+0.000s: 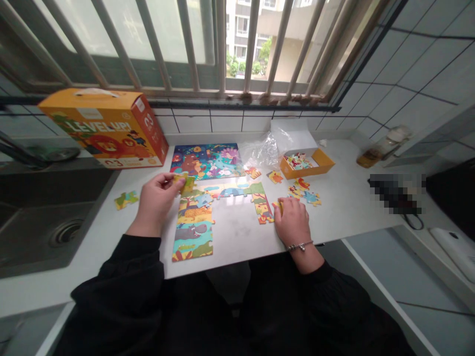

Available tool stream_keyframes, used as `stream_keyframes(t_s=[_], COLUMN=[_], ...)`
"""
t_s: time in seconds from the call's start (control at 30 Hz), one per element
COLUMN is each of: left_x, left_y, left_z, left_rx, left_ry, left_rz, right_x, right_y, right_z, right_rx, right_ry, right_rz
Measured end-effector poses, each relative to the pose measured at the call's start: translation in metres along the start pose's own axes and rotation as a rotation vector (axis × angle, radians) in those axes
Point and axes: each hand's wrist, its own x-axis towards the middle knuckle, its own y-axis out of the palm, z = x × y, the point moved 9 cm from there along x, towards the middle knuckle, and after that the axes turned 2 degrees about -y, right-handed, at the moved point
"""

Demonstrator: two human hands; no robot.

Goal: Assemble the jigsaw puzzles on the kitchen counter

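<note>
A partly joined animal jigsaw (196, 217) lies on the white counter (237, 232), forming a left column and a top row. My left hand (158, 200) pinches a yellow-green puzzle piece (186, 184) at the jigsaw's top left corner. My right hand (293, 220) rests curled on the counter, its fingers closed on a small yellow piece (276, 205) beside the jigsaw's right column (262, 205). A finished colourful puzzle (206, 160) lies behind. Loose pieces (304, 193) sit to the right.
An orange puzzle box (107, 126) stands at the back left. A small open orange tray of pieces (306, 163) and a clear plastic bag (261, 151) sit at the back. A steel sink (48, 217) is left. One stray piece (126, 199) lies near it. A bottle (382, 146) lies right.
</note>
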Motion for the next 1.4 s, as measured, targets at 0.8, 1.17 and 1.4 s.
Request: stream_keyframes(t_s=[0.8,1.17,1.4], left_x=[-0.048,-0.029,-0.023], left_y=[0.078,0.063,0.063], left_z=[-0.019,0.007,0.016], left_rx=[-0.099,-0.348,-0.249], left_ry=[-0.048,-0.226,-0.197], left_rz=[0.403,0.233,0.233], right_x=[0.001,0.001,0.003], right_y=[-0.002,-0.001,0.004], right_z=[0.001,0.000,-0.008], right_rx=[0.009,0.016,0.341], right_ry=[0.004,0.006,-0.082], right_rz=[0.034,0.027,0.050])
